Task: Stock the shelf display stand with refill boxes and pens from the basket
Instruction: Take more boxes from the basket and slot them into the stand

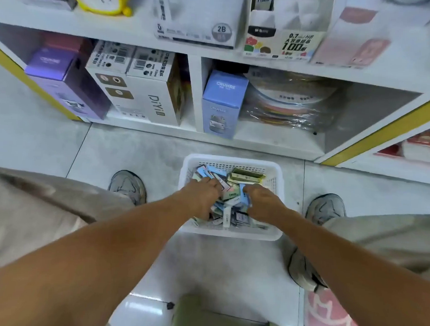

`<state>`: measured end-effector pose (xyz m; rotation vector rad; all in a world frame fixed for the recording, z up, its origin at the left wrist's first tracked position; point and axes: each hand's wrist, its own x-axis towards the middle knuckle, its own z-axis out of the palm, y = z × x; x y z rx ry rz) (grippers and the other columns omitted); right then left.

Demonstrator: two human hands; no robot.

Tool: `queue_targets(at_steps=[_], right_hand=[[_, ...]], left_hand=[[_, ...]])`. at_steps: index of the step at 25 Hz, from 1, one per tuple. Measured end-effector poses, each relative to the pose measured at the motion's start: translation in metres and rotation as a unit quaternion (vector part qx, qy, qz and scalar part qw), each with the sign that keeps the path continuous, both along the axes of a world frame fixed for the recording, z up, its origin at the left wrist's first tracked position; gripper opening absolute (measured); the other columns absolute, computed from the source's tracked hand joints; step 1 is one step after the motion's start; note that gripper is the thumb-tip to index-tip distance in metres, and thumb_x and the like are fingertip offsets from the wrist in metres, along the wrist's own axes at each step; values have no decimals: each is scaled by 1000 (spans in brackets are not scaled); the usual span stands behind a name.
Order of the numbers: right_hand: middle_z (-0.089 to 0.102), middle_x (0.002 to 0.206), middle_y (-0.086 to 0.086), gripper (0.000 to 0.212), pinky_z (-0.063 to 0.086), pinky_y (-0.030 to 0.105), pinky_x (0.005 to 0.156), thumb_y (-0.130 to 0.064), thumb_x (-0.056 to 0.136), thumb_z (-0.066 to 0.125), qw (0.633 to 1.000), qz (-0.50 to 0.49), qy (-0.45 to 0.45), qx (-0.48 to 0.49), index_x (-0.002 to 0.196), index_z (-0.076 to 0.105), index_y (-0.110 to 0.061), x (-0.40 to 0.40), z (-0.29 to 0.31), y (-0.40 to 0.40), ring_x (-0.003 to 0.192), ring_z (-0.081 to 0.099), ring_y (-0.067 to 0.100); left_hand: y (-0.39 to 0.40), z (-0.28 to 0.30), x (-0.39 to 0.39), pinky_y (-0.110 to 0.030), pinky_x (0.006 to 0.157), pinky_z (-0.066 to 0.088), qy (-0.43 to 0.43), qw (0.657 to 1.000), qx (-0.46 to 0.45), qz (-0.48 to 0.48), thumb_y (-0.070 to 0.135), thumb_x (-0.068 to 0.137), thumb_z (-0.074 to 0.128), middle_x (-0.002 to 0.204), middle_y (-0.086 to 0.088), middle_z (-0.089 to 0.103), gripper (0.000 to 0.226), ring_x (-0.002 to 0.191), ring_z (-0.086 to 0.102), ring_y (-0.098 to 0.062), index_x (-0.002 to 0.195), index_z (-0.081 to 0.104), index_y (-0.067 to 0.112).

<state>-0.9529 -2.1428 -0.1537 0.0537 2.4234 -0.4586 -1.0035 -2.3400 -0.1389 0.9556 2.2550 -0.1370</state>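
Seen from above, looking down at a white perforated plastic basket (233,161) on the pale tiled floor, at 12 o'clock from the viewer's feet, just in front of a white shelving unit (195,93). Heaped inside: a loose pile of small flat refill boxes (232,195) in pale blue, pink, green and white, with a few olive-gold ones (246,177) toward 1 o'clock. No pens clearly told apart in the jumble.

Both bare forearms reaching down into the basket. Left hand (202,195) at 9 o'clock of the pile, fingers curled down among the boxes; whether actually pinching one, cannot tell. Right hand (264,202) at 3 o'clock, fingers bent over a pale blue box (244,197), apparently gripping it, though fingertips hidden.

Probably very light, thin card cartons: stiff along the long edges, easily dented on the broad faces, somewhat slick where glossy, prone to sliding over one another. Best taken by the long narrow sides, thumb opposite fingers, several stacked flat together rather than scooped.

Higher up, at 12 o'clock: a lead box marked 2B (198,19) and a colourful 100-count carton (280,45) on the upper shelf. Display stand itself not identifiable.
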Motion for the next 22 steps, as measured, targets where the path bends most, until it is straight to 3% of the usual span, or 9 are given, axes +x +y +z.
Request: queue_targets(at_steps=[5, 9, 11, 14, 16, 19, 22], right_hand=[[43, 139, 8, 69, 45, 36, 102, -19, 85, 72, 993, -96, 51, 55, 144, 36, -9, 15, -36, 16, 126, 49, 28], [45, 142, 9, 61, 42, 33, 108, -15, 86, 68, 992, -124, 30, 4, 141, 43, -7, 25, -52, 19, 129, 48, 27], [50, 137, 9, 57, 43, 31, 104, -11, 85, 70, 986, -155, 57, -31, 137, 50, -8, 28, -54, 21, 123, 54, 28], [51, 135, 8, 58, 44, 30, 97, -7, 82, 71, 981, -165, 102, -26, 137, 50, -8, 26, -53, 24, 119, 56, 29], [44, 145, 10, 67, 42, 31, 104, -5, 84, 70, 980, -153, 125, -8, 144, 42, -5, 19, -54, 24, 130, 49, 29], [23, 162, 13, 80, 24, 31, 121, -13, 90, 66, 984, -147, 102, -10, 155, 20, -4, 4, -56, 19, 149, 24, 27], [29, 157, 14, 75, 26, 35, 119, -18, 91, 62, 984, -150, 95, -10, 153, 23, -2, -7, -56, 12, 145, 27, 27]], left_hand=[[27, -36, 6, -47, 113, 30, -7, 997, 77, -4, 39, 70, 81, 149, -13, 35, 98, 137, 32, -30, 148, 30, 6], [56, -47, 13, -45, 110, 31, -30, 991, 124, 47, 51, 71, 77, 143, -13, 37, 95, 134, 34, -31, 142, 33, 5], [69, -50, 15, -44, 111, 31, -6, 989, 131, 67, 46, 75, 76, 145, -14, 34, 95, 136, 32, -31, 146, 28, 4], [79, -52, 5, -42, 107, 35, 53, 983, 151, 92, 29, 81, 69, 139, -15, 38, 73, 132, 33, -31, 141, 35, 3], [84, -52, -8, -41, 112, 34, 63, 985, 145, 74, 28, 82, 67, 141, -16, 37, 72, 134, 32, -31, 141, 34, 1], [95, -54, -20, -41, 113, 33, 76, 993, 89, 18, 35, 78, 71, 141, -18, 33, 84, 134, 32, -32, 143, 30, 2], [104, -56, -19, -41, 105, 40, 117, 991, 68, 5, 30, 78, 71, 133, -16, 37, 74, 125, 38, -31, 136, 35, 4]])
